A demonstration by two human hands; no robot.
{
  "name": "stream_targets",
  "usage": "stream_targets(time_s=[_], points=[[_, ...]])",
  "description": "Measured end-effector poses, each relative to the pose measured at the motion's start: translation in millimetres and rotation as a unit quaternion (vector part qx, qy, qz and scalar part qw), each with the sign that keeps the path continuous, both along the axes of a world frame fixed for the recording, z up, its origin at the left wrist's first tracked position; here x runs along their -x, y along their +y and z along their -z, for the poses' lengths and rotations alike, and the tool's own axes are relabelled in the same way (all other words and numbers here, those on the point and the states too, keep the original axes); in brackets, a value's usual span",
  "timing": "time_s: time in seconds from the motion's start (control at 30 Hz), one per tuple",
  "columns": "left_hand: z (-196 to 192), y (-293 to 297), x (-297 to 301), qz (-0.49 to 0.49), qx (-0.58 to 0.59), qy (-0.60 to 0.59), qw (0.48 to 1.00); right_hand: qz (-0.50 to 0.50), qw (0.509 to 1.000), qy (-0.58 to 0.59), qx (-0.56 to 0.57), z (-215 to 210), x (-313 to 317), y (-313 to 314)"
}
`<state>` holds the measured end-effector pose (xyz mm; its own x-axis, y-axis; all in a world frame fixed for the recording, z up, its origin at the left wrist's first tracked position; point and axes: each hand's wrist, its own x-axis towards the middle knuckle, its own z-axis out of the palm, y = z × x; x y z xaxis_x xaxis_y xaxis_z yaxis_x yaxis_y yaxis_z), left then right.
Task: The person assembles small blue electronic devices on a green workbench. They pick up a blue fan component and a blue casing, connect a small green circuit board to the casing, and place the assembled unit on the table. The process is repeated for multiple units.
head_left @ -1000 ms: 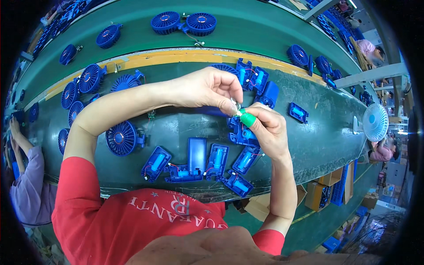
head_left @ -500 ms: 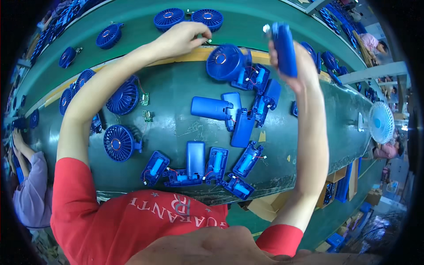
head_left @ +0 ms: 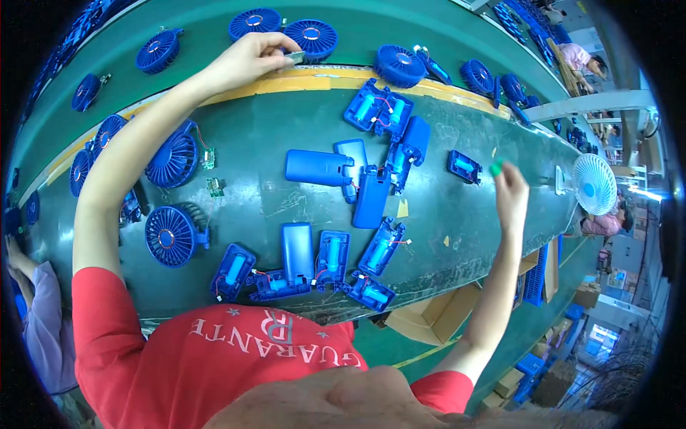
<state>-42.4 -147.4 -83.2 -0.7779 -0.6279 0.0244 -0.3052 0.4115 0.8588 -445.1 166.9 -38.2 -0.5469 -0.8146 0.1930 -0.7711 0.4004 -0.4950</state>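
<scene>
Plainly, beyond the bench (head_left: 264, 139), a fan (head_left: 312, 38) is seen beside the left hand (head_left: 251, 63) at far left. Well apart, at right, the right hand (head_left: 512, 194) is held near a shell (head_left: 464, 166); that hand's grip cannot be told. By the left, a board (head_left: 295, 56) is pinched.

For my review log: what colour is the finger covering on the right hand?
Green: the finger covering on the right hand, head view.

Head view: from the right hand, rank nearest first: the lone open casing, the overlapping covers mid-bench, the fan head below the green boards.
1. Lone open casing: just left of the right hand.
2. Overlapping covers: farther left, mid-bench.
3. Fan head: far left, below the green boards.
</scene>
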Motion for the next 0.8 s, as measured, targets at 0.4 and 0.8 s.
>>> stream_targets(time_s=[0.4, 0.8], points=[[-36, 45, 25, 0.022, 0.001, 0.087, 0.996, 0.009, 0.978, -0.148, 0.146, 63, 4, 30], [-27, 65, 22, 0.04, -0.106, 0.167, 0.979, 0.036, 0.941, -0.298, 0.158, 77, 20, 25]])
